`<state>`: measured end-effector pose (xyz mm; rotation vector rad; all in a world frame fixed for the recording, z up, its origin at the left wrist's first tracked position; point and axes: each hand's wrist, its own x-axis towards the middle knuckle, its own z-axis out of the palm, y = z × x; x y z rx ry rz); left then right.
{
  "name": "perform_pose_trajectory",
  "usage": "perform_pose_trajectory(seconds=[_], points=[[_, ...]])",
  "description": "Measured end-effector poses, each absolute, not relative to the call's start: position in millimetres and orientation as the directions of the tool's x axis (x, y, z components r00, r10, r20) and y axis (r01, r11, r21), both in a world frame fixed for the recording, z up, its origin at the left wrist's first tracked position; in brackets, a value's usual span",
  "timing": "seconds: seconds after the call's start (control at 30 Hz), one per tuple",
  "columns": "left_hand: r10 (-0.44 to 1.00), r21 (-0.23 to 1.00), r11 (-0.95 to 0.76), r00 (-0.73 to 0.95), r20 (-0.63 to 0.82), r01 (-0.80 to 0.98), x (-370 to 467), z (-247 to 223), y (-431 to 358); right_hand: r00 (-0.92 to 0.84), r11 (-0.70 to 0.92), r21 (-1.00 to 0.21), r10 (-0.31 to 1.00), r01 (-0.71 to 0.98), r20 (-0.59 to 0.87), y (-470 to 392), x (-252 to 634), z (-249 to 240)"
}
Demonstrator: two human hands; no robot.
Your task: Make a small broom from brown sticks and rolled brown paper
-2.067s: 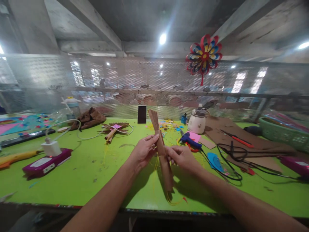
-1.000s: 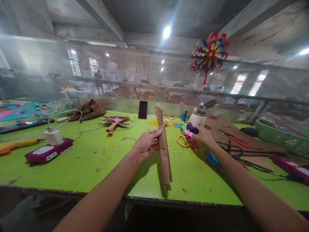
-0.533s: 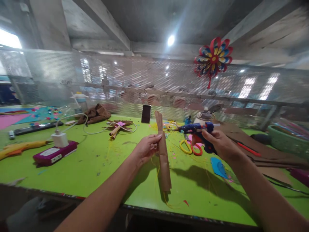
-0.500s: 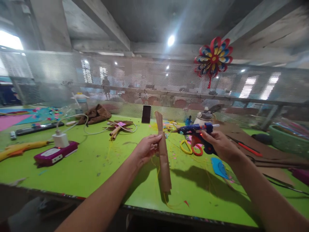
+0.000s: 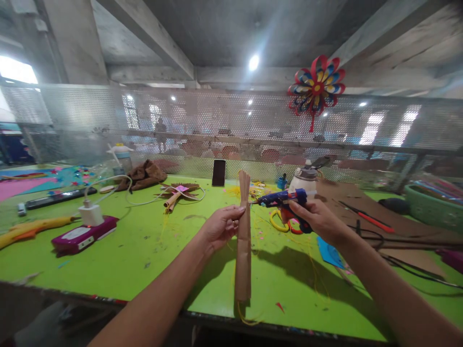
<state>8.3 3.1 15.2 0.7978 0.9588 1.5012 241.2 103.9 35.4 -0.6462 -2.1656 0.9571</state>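
My left hand (image 5: 224,224) pinches a long strip of folded brown paper (image 5: 244,255) near its upper part, where the pleats fan out slightly. Yellow string (image 5: 249,322) trails from the strip's lower end. In my right hand (image 5: 313,217) is a blue glue gun (image 5: 280,198), its nozzle pointing left and close to the paper's right edge; I cannot tell whether it touches. Behind the glue gun lie scissors (image 5: 278,221) with yellow and red handles, partly hidden. A blue paper piece (image 5: 330,253) rests below my right wrist.
On the green table (image 5: 144,270) are a purple power strip (image 5: 85,234) with a white charger, a yellow glue gun (image 5: 36,225), a pleated brown paper piece (image 5: 181,190) and an upright phone (image 5: 219,172). Brown paper sheets (image 5: 347,207) and a green basket (image 5: 434,207) stand right.
The glue gun has moved left, bringing its nozzle close to the brown paper. The paper strip has turned to stand straighter, its lower end shifting left.
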Motion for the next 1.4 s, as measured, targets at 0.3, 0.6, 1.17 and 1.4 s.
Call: perform_pose_trajectory(seconds=[0.3, 0.6, 1.17, 1.4], points=[[0.99, 0.893, -0.06, -0.138, -0.002, -0.447, 9.5, 14.9, 3.2, -0.68, 0.635, -0.757, 0.624, 0.155, 0.384, 100.3, 240.1, 40.0], [0.99, 0.89, -0.067, -0.139, 0.004, -0.452, 9.5, 17.3, 1.7, -0.709, 0.642, -0.753, 0.599, 0.147, 0.372, 98.1, 240.3, 42.7], [0.989, 0.873, -0.11, -0.139, 0.049, -0.474, 14.8, 18.6, 0.1, -0.675, 0.643, -0.759, 0.607, 0.106, 0.42, 99.9, 237.6, 38.4], [0.989, 0.864, -0.09, -0.15, 0.017, -0.495, 14.2, 17.6, 2.6, -0.723, 0.686, -0.719, 0.553, 0.113, 0.413, 99.5, 238.1, 40.4]])
